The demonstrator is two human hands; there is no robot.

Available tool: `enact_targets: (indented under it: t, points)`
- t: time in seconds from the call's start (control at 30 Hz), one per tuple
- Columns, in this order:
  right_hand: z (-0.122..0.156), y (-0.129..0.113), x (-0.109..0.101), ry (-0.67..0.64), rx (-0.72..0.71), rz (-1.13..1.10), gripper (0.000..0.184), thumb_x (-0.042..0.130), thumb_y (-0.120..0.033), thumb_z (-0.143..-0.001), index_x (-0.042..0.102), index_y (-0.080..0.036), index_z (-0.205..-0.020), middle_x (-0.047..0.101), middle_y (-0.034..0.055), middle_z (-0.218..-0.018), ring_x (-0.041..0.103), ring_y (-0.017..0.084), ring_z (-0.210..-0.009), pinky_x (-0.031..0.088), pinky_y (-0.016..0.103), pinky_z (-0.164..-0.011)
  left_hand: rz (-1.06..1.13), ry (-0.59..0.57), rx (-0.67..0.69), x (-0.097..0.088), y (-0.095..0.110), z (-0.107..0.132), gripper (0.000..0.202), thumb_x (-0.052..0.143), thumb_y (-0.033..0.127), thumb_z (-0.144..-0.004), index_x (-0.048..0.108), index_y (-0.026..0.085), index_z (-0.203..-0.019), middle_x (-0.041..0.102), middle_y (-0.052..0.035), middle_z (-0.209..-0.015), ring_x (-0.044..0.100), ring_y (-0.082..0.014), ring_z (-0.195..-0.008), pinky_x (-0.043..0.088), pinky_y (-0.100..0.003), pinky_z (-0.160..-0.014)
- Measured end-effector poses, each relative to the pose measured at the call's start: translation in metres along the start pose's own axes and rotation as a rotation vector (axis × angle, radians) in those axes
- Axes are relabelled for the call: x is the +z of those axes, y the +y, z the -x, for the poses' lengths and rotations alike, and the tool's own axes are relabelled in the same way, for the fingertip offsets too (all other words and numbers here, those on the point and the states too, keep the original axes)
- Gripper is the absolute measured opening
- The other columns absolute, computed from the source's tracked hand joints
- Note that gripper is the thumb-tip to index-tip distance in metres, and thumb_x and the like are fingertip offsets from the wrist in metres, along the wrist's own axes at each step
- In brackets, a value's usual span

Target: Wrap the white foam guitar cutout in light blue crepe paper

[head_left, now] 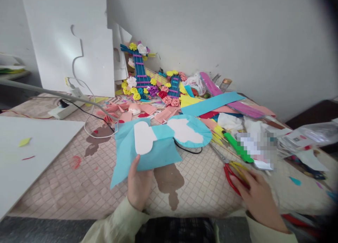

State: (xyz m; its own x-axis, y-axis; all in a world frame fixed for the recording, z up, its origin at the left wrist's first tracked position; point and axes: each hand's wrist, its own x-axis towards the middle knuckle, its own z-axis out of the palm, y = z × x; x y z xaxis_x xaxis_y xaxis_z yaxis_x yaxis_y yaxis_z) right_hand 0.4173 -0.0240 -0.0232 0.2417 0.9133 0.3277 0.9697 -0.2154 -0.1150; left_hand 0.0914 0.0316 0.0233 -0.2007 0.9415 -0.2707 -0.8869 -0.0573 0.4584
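Note:
My left hand [138,186] grips the lower edge of a light blue foam sheet [158,149], thumb on top. White cut-out shapes [144,137] lie on the sheet, and it is lifted a little off the patterned cloth. My right hand [257,195] rests at the lower right on red-handled scissors [231,176], its fingers curled over the handles. A green-handled tool [237,148] lies just beyond the scissors.
Coloured foam strips, paper flowers [154,89] and scraps are heaped at the back by the wall. A white board [31,144] lies at the left, a power strip [64,109] with cables behind it. Plastic packets [303,135] crowd the right side.

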Motion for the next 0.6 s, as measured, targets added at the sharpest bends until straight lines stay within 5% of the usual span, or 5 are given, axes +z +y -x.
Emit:
enact_targets:
  t: [0.33,0.6]
  points:
    - [-0.009,0.015,-0.004,-0.209,0.094,-0.198,0.052,0.040,-0.052,-0.074,0.060,-0.011,-0.098,0.059,0.0156,-0.084,0.057,0.031,-0.083,0.044,0.046,-0.079,-0.147,0.159,0.027,0.002,-0.004,-0.010,0.035,0.055,0.014,-0.079,0.058,0.023,-0.113,0.057,-0.0038,-0.124,0.053,-0.0220,-0.112,0.051,-0.031,-0.085]
    - [0.022,-0.017,-0.047,-0.421,0.416,-1.014,0.037,0.060,-0.050,-0.067,0.057,-0.022,-0.092,0.065,0.0092,-0.087,0.061,0.024,-0.079,0.050,0.038,-0.073,-0.190,0.176,0.059,-0.002,-0.007,-0.010,0.039,0.058,0.013,-0.076,0.057,0.024,-0.114,0.060,-0.0046,-0.119,0.058,-0.0221,-0.105,0.054,-0.029,-0.077]
